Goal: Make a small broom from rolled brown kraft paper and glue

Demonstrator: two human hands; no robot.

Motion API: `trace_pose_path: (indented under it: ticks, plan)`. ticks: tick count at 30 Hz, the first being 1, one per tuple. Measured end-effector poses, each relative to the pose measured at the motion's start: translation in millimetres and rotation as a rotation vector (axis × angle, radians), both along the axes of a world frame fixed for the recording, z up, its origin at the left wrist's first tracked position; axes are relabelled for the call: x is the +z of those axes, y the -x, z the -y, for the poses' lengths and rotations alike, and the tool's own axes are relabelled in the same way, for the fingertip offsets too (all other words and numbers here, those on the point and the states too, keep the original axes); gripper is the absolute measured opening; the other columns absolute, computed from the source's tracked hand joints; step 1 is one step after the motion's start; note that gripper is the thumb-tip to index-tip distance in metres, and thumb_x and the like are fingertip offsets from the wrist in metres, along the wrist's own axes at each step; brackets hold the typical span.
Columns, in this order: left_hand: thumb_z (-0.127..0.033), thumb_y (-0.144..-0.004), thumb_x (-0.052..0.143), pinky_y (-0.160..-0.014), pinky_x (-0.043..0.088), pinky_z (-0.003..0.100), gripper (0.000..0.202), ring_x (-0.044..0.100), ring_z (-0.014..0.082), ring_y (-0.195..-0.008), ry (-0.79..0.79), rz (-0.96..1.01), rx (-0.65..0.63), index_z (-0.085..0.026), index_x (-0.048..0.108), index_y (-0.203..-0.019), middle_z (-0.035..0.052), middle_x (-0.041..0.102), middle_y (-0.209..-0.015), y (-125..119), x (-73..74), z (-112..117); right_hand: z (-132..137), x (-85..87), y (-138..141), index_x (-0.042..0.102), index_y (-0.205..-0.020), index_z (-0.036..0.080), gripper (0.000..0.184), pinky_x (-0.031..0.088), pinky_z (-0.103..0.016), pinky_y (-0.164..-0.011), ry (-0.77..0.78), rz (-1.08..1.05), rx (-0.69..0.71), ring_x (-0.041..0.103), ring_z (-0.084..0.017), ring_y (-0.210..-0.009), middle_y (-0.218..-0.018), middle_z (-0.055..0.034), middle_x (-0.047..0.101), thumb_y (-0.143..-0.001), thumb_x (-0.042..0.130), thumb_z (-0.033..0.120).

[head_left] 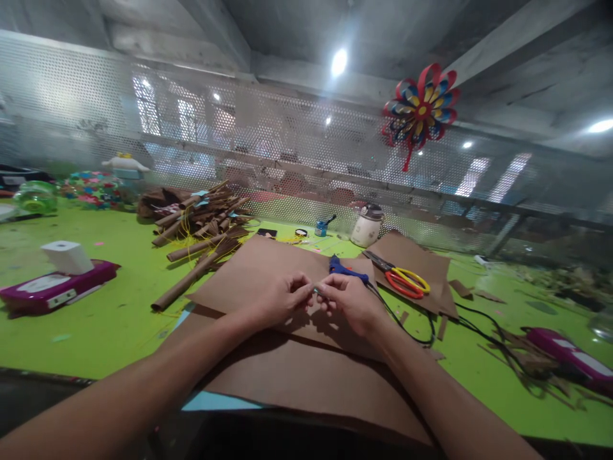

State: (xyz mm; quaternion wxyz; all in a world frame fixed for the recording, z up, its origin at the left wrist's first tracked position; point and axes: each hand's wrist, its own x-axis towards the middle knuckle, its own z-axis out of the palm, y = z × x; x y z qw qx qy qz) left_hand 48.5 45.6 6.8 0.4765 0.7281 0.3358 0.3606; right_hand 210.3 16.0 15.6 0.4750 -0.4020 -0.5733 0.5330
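Note:
Over large sheets of brown paper, my left hand and my right hand meet with fingertips nearly touching. Both are closed in a pinch, thumb against forefinger. A tiny teal-looking bit shows between the two pinches, by my right thumb; it is too small to name. Just behind my right hand lies a blue glue gun on the paper. Scissors with red and yellow handles rest to its right on another brown sheet.
Rolled brown paper tubes with yellow string lie in a heap at left. A purple box bears a white cube. Farther back stand a blue jar and a pale jug. Black cable and paper scraps lie at right.

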Motion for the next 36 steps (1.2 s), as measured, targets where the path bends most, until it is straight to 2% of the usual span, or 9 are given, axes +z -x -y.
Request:
trace_pose_path:
  ticks: [8,11,14,17,19,23,30,33,36]
  plan:
    - [-0.042,-0.076,0.051,-0.044,0.033,0.019,0.029,0.051,0.0083,-0.05,0.318,-0.001,-0.175,-0.014,0.052,-0.071,0.0018,0.058,-0.062,6.1,7.2,5.0,-0.6,1.0,-4.0,0.058,-0.065,0.016,0.021,0.032,-0.02,-0.045,-0.186,0.354,-0.096,0.044,-0.007,-0.047,-0.055,0.0019,0.053,-0.073,0.057,0.035]
    - [-0.041,-0.074,0.054,-0.045,0.035,0.02,0.028,0.052,0.0091,-0.049,0.294,0.053,-0.133,-0.014,0.051,-0.071,0.0015,0.058,-0.06,3.6,3.7,2.8,-1.7,2.3,-4.3,0.058,-0.068,0.017,0.019,0.033,-0.02,-0.046,-0.222,0.335,-0.118,0.044,-0.008,-0.047,-0.056,0.0016,0.053,-0.073,0.056,0.035]
    - [-0.04,-0.073,0.056,-0.047,0.038,0.021,0.027,0.051,0.0088,-0.048,0.209,0.099,-0.063,-0.014,0.051,-0.068,0.0004,0.057,-0.058,-0.5,-0.1,-0.3,-3.5,1.7,-3.9,0.058,-0.073,0.016,0.021,0.036,-0.021,-0.049,-0.167,0.195,-0.063,0.046,-0.008,-0.05,-0.06,0.0005,0.054,-0.074,0.055,0.037]
    - [-0.041,-0.073,0.055,-0.049,0.039,0.021,0.028,0.051,0.0086,-0.05,0.13,0.106,-0.021,-0.014,0.051,-0.068,0.0001,0.056,-0.059,-2.8,0.0,-0.6,-4.2,0.3,-2.4,0.056,-0.072,0.015,0.022,0.037,-0.022,-0.051,-0.12,0.153,-0.043,0.047,-0.009,-0.052,-0.061,0.0001,0.054,-0.073,0.056,0.037]
    - [-0.041,-0.073,0.054,-0.049,0.039,0.021,0.028,0.05,0.0085,-0.049,0.124,0.104,-0.024,-0.014,0.051,-0.068,-0.0003,0.056,-0.058,-2.6,1.5,0.6,-3.6,0.0,-1.2,0.056,-0.071,0.014,0.022,0.037,-0.022,-0.051,-0.133,0.18,-0.078,0.045,-0.008,-0.051,-0.059,0.001,0.052,-0.073,0.056,0.036]
    - [-0.039,-0.074,0.053,-0.051,0.039,0.021,0.025,0.051,0.0089,-0.052,0.233,0.111,-0.08,-0.014,0.051,-0.07,0.0002,0.057,-0.061,0.6,4.0,3.4,0.8,5.0,-0.1,0.054,-0.068,0.014,0.022,0.033,-0.02,-0.049,-0.211,0.355,-0.144,0.041,-0.007,-0.049,-0.055,0.003,0.049,-0.076,0.051,0.035]
    - [-0.038,-0.072,0.058,-0.048,0.035,0.019,0.025,0.05,0.0072,-0.05,0.341,0.105,-0.095,-0.014,0.051,-0.069,-0.001,0.057,-0.06,5.2,10.3,7.2,18.1,30.9,1.6,0.054,-0.065,0.015,0.019,0.03,-0.018,-0.048,-0.236,0.62,-0.132,0.041,-0.006,-0.048,-0.054,0.0043,0.049,-0.079,0.049,0.027]
    - [-0.04,-0.071,0.059,-0.046,0.033,0.018,0.028,0.05,0.0072,-0.048,0.348,0.087,-0.102,-0.013,0.051,-0.07,-0.0001,0.058,-0.059,6.5,11.5,5.3,20.5,37.0,3.8,0.054,-0.064,0.015,0.017,0.031,-0.018,-0.048,-0.196,0.643,-0.143,0.042,-0.007,-0.049,-0.053,0.0041,0.049,-0.078,0.05,0.024]
    - [-0.042,-0.07,0.058,-0.044,0.032,0.018,0.03,0.051,0.0081,-0.047,0.297,0.058,-0.094,-0.013,0.051,-0.069,0.0005,0.058,-0.057,6.0,6.7,-0.3,16.7,34.8,5.0,0.054,-0.067,0.015,0.014,0.034,-0.018,-0.049,-0.155,0.543,-0.101,0.043,-0.007,-0.049,-0.055,0.0041,0.05,-0.078,0.048,0.022]
